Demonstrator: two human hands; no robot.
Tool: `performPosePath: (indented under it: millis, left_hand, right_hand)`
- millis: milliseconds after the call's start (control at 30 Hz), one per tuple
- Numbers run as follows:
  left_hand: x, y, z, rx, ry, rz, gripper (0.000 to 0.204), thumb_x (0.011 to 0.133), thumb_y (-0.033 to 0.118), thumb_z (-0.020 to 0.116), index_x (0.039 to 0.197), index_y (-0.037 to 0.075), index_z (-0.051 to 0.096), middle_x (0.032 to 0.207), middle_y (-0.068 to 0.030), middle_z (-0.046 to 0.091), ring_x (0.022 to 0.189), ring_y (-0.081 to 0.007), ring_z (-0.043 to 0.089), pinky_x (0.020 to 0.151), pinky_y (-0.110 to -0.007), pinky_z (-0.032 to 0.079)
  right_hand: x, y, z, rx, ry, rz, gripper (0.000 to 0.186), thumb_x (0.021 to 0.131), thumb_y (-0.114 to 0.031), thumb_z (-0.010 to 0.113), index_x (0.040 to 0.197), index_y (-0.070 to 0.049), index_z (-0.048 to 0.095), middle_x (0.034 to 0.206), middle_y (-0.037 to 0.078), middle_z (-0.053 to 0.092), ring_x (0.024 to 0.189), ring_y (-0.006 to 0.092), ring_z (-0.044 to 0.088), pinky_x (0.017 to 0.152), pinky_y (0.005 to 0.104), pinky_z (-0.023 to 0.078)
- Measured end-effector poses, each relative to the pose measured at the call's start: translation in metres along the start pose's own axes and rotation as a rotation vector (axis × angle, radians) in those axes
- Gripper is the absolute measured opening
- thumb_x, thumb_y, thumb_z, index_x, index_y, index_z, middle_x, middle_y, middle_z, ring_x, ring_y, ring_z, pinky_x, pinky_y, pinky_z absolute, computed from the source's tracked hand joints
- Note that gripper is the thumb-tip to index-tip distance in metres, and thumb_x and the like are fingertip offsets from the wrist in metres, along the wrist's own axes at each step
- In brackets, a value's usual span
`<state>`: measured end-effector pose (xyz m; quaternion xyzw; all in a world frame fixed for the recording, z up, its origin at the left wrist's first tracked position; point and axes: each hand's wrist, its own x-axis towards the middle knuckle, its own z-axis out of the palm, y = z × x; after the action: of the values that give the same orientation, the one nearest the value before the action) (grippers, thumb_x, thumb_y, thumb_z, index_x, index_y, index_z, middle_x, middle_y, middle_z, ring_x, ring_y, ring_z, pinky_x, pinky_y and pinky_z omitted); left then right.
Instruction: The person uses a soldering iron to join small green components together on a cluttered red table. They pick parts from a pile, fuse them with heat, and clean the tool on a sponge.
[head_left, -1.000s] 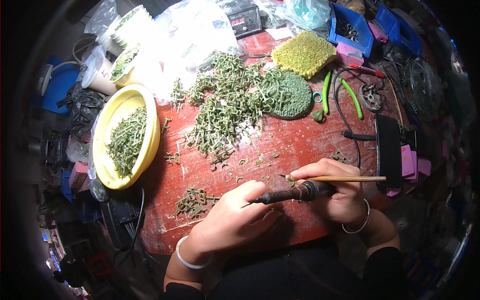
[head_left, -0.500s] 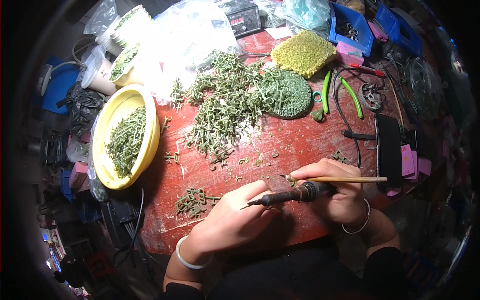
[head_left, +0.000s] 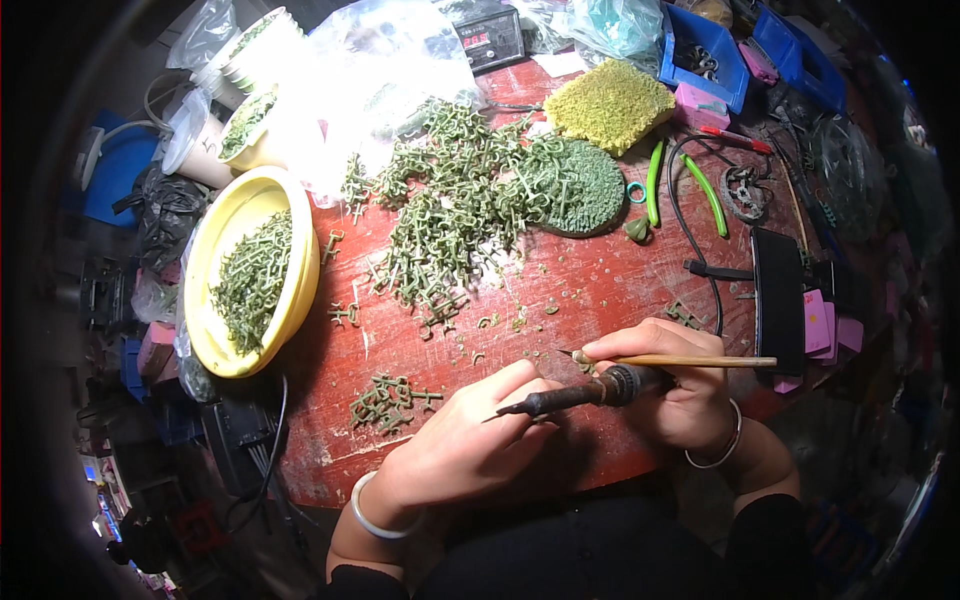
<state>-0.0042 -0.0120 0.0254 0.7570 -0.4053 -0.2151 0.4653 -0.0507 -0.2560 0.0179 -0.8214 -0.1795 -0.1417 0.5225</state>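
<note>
My right hand [head_left: 680,385] is closed around a dark soldering iron [head_left: 575,395], whose tapered tip points left. A thin wooden-handled tool with a dark fine point [head_left: 690,360] is held across the same fingers. My left hand [head_left: 475,435] is closed, thumb and fingers drawn together close to the iron's tip. Whatever it pinches is hidden by the hand and the iron. Just left of it lies a small cluster of green branched pieces [head_left: 385,405]. A large heap of similar green pieces [head_left: 450,200] spreads over the red table [head_left: 400,350].
A yellow basin [head_left: 307,300] of green pieces stands at left. Near the heap are a round green textured disc [head_left: 580,190], a yellow sponge-like block [head_left: 610,105] and green-handled pliers [head_left: 705,195]. Blue bins [head_left: 730,75] and a digital display box [head_left: 490,40] sit behind. A black cable [head_left: 685,235] curves at right.
Both hands and the tools they hold stay almost in place. The view has shifted very slightly; nothing is visibly picked up or let go.
</note>
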Motion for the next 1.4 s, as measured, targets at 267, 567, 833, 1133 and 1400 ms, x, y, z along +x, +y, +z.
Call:
performPosePath:
  millis: [267, 567, 833, 1133, 1400]
  left_hand:
    - [-0.003, -0.002, 0.001, -0.024, -0.050, -0.020, 0.031, 0.089, 0.001, 0.078, 0.116, 0.002, 0.063, 0.098, -0.0131, 0.054, 0.078, -0.0299, 0.062, 0.067, -0.040, 0.049]
    - [-0.003, 0.003, -0.002, 0.018, -0.138, -0.093, 0.036, 0.088, 0.000, 0.077, 0.121, 0.003, 0.063, 0.097, -0.0118, 0.052, 0.079, -0.0273, 0.061, 0.067, -0.038, 0.049]
    - [-0.002, -0.003, -0.004, -0.072, -0.132, -0.019, 0.042, 0.087, 0.000, 0.075, 0.126, 0.004, 0.063, 0.103, -0.0144, 0.056, 0.086, -0.0316, 0.064, 0.071, -0.040, 0.052]
    - [-0.010, 0.015, -0.025, -0.120, -0.097, -0.078, 0.039, 0.080, -0.005, 0.079, 0.117, 0.007, 0.077, 0.101, -0.0056, 0.063, 0.090, -0.0186, 0.064, 0.076, -0.031, 0.053]
    - [-0.056, 0.003, -0.010, 0.043, 0.218, -0.174, 0.035, 0.085, -0.006, 0.077, 0.119, 0.001, 0.071, 0.099, -0.0070, 0.066, 0.082, -0.0151, 0.065, 0.073, -0.028, 0.052]
  right_hand:
    - [-0.001, 0.000, 0.000, 0.004, -0.002, 0.008, 0.030, 0.081, 0.004, 0.079, 0.110, -0.004, 0.074, 0.085, 0.009, 0.072, 0.068, 0.0214, 0.067, 0.059, 0.0334, 0.050]
    - [0.001, -0.001, -0.001, 0.010, -0.008, -0.007, 0.029, 0.083, 0.002, 0.080, 0.111, -0.002, 0.074, 0.085, 0.010, 0.072, 0.070, 0.0204, 0.069, 0.060, 0.0327, 0.051]
    - [0.000, 0.001, -0.002, -0.003, -0.017, 0.024, 0.032, 0.080, 0.004, 0.078, 0.110, -0.002, 0.074, 0.088, 0.011, 0.073, 0.073, 0.0224, 0.070, 0.063, 0.0343, 0.052]
    - [0.003, 0.002, 0.000, 0.058, 0.049, 0.069, 0.032, 0.077, 0.006, 0.071, 0.108, -0.002, 0.074, 0.091, 0.011, 0.073, 0.075, 0.0234, 0.069, 0.065, 0.0351, 0.053]
    - [0.002, 0.006, 0.001, 0.056, 0.080, 0.009, 0.032, 0.078, 0.008, 0.068, 0.108, -0.003, 0.074, 0.092, 0.009, 0.073, 0.073, 0.0208, 0.067, 0.063, 0.0335, 0.050]
